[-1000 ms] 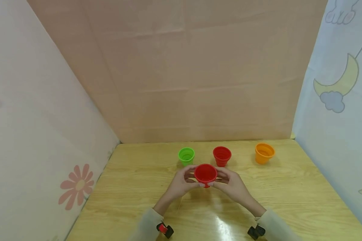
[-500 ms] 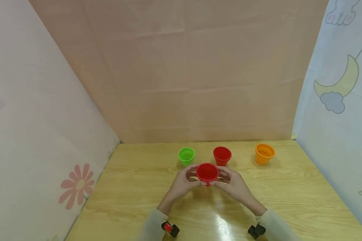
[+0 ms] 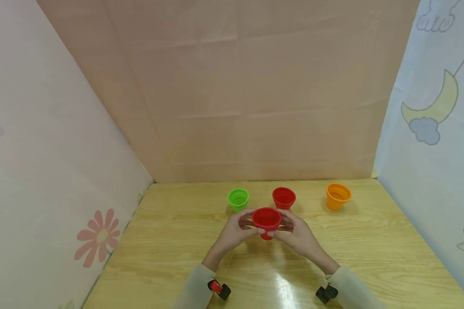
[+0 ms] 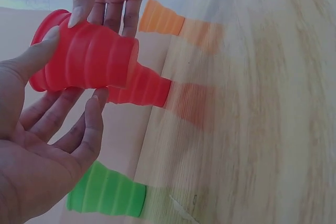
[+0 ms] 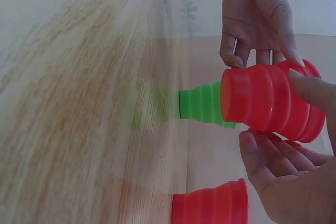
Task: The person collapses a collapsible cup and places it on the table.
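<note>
Between both hands, over the middle of the wooden table (image 3: 185,244), is a ribbed red collapsible cup (image 3: 267,219), mouth up and tilted slightly toward the head camera. My left hand (image 3: 232,231) grips its left side, thumb on the near face just under the rim. On the other side my right hand (image 3: 298,235) mirrors this, the two thumbs close together. The wrist views show the held cup (image 4: 89,56) extended, its stepped rings unfolded and its flat base (image 5: 229,96) free of the fingers. Fingers behind the cup are partly hidden in the head view.
A row of similar cups stands upright along the back: a green cup (image 3: 238,200), a second red cup (image 3: 284,197) just behind the held one, and an orange cup (image 3: 338,196) farther right. A beige backdrop (image 3: 263,107) and printed side walls (image 3: 42,150) enclose the table.
The held cup has shifted slightly right, and more of its lower part shows below the thumbs than half a second ago. My left forearm has moved a little right; the standing cups stay put.
</note>
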The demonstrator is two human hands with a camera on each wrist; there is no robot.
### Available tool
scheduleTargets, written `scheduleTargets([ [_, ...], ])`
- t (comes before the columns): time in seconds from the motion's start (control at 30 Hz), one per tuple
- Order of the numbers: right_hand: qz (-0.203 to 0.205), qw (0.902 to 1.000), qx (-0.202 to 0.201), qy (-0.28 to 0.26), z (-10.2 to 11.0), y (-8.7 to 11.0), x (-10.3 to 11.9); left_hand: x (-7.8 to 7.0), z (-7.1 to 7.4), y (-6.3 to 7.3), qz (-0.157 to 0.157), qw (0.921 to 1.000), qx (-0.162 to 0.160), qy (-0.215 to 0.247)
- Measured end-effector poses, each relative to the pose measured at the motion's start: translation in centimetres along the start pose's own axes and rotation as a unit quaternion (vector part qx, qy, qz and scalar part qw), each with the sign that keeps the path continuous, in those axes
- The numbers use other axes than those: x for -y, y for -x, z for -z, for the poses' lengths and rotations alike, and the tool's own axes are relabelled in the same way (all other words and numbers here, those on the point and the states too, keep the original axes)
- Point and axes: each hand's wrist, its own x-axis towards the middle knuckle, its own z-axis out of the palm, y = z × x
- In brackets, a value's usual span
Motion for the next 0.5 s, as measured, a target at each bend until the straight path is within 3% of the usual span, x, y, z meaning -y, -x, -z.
scheduleTargets([
  [0.23, -0.042, 0.9990, 0.000, -0.012, -0.15, -0.12, -0.33, 0.43, -0.22, -0.01, 0.044, 0.9989, -0.016, 0.001],
  [0.5, -0.054, 0.9983, 0.018, -0.018, 0.12, -0.17, -0.51, 0.41, -0.33, -0.03, 0.045, 0.9989, -0.010, 0.002],
])
